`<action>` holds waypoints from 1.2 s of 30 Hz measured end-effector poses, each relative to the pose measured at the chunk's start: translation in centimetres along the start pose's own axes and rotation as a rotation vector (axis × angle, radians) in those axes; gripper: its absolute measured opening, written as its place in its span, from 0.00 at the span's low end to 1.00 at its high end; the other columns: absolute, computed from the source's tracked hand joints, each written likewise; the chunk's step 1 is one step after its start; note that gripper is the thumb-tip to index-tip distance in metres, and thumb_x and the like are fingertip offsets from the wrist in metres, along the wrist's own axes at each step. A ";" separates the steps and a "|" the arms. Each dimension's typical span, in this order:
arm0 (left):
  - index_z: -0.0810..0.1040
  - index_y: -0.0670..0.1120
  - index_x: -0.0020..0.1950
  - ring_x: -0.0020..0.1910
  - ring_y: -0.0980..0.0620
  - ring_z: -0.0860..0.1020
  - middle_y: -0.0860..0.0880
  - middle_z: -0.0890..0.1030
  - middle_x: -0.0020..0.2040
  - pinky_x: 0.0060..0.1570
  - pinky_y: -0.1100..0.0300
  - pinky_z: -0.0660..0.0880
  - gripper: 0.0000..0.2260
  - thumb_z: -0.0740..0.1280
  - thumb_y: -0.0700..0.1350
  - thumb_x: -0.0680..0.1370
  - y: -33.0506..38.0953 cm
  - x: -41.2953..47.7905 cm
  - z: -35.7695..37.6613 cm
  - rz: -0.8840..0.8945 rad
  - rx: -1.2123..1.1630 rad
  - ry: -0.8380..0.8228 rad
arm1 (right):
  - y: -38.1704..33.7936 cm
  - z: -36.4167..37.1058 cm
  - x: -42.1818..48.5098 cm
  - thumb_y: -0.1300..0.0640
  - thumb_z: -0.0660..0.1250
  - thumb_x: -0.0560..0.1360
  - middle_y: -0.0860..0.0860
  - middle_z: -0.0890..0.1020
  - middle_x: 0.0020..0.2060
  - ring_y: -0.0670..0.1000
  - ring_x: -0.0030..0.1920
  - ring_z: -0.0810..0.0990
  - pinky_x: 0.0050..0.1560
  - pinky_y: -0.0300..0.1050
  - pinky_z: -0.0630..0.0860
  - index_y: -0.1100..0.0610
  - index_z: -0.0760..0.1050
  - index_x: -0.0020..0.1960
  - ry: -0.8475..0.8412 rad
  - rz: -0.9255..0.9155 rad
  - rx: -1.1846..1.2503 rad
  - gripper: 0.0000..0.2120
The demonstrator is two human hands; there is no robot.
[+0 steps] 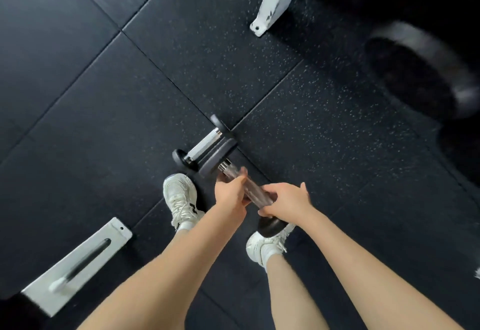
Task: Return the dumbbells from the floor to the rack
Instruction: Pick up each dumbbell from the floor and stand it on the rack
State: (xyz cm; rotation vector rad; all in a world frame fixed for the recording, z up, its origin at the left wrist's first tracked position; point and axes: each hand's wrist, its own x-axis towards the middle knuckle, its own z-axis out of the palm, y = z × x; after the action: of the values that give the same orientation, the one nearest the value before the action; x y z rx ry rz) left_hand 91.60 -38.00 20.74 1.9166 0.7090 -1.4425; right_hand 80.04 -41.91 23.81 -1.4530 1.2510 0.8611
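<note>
Both hands are on the large dumbbell (255,190). The left hand (231,197) is curled round the chrome handle near the far head. The right hand (285,200) wraps it near the closer head, which overlaps the right shoe (262,246). Whether the far head touches the floor mat (324,122) I cannot tell.

Just beyond that far head, touching it or nearly so, a small dumbbell (204,145) lies on the mat across a seam between tiles. The left shoe (179,194) stands just left of the large dumbbell.

To its right the speckled mat stretches wide, up to a big dark weight (420,70) well beyond. That weight is blurred and half in shadow, so its shape is hard to make out. Far beyond the large dumbbell a white metal foot (275,0) is cut off by the top edge. Nearer and to the left lies a white base plate (78,264), its dark slot smeared by blur. Most of the fingers are hidden under the handle.
</note>
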 end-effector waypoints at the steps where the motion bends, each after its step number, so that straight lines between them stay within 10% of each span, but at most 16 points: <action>1: 0.70 0.41 0.63 0.48 0.42 0.79 0.41 0.78 0.50 0.42 0.50 0.79 0.19 0.71 0.42 0.74 1.0 -2.2 -0.2 0.025 0.023 -0.025 | -0.6 -1.1 -2.2 0.47 0.72 0.69 0.41 0.83 0.48 0.48 0.56 0.78 0.75 0.60 0.52 0.40 0.76 0.61 -0.010 -0.005 0.094 0.21; 5: 0.73 0.43 0.61 0.42 0.47 0.79 0.47 0.79 0.43 0.40 0.53 0.78 0.16 0.70 0.43 0.75 6.3 -12.0 -1.2 0.167 0.131 -0.166 | -4.0 -5.2 -11.8 0.49 0.74 0.67 0.40 0.84 0.46 0.47 0.51 0.81 0.56 0.46 0.74 0.40 0.76 0.63 0.105 -0.010 0.302 0.25; 11: 0.72 0.44 0.63 0.39 0.50 0.78 0.48 0.78 0.43 0.34 0.56 0.75 0.19 0.71 0.44 0.75 15.7 -27.9 -3.6 0.311 0.200 -0.323 | -11.4 -11.8 -25.8 0.53 0.75 0.66 0.44 0.86 0.44 0.49 0.46 0.83 0.48 0.46 0.77 0.43 0.80 0.57 0.307 -0.072 0.478 0.20; 22: 0.73 0.43 0.56 0.40 0.45 0.78 0.45 0.77 0.42 0.47 0.45 0.79 0.11 0.69 0.41 0.76 30.6 -48.6 -6.1 0.612 0.338 -0.579 | -23.1 -21.6 -39.1 0.47 0.77 0.50 0.50 0.85 0.54 0.54 0.56 0.82 0.61 0.54 0.77 0.50 0.79 0.62 0.668 -0.232 0.803 0.39; 36: 0.78 0.43 0.57 0.41 0.46 0.79 0.46 0.79 0.41 0.45 0.50 0.79 0.12 0.71 0.38 0.74 45.9 -56.1 11.3 0.778 0.414 -0.603 | -24.9 -44.4 -38.2 0.56 0.78 0.59 0.47 0.86 0.45 0.53 0.51 0.83 0.61 0.55 0.76 0.48 0.83 0.52 0.804 -0.327 1.013 0.21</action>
State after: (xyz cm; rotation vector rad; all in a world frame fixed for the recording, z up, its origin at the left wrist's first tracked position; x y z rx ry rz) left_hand 103.90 -79.32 80.13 1.5894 -0.5959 -1.5544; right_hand 92.23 -75.21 76.64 -1.0705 1.5903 -0.6252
